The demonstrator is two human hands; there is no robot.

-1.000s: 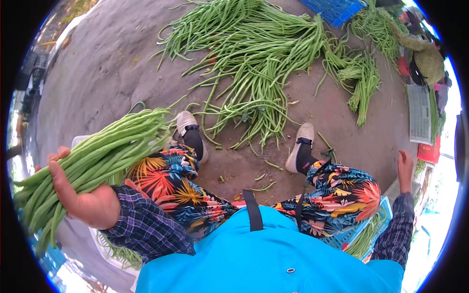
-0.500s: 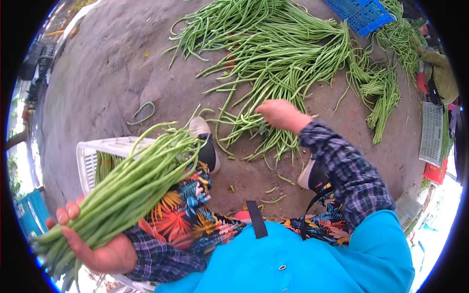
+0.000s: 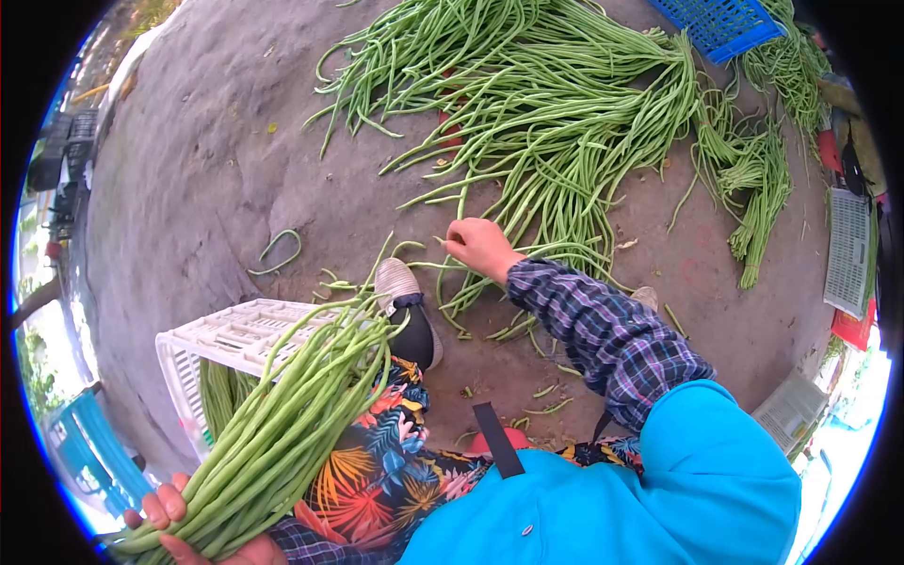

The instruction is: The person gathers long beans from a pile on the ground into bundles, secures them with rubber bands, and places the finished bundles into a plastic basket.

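Observation:
A thick bundle of green long beans (image 3: 273, 414) lies along my left hand (image 3: 207, 537), whose fingers are wrapped round one end at the lower left. The bundle's other ends reach over my left knee towards the shoe. My right hand (image 3: 480, 247) is closed at the near edge of a large spread pile of long beans (image 3: 584, 122) on the ground. Its fingers pinch a long bean (image 3: 462, 198), part of which shows above the knuckles; the fingertips are partly hidden.
At the left stands a white plastic crate (image 3: 245, 325) with more beans inside. A blue crate (image 3: 725, 24) sits at the top right, near tied bean bundles (image 3: 753, 226). One loose bean (image 3: 282, 252) and several bits lie on the ground. Grey crates (image 3: 847, 254) line the right side.
My right hand has moved left and slightly down along the pile's near edge. My left hand and its bundle have shifted down and right; the view has turned a little.

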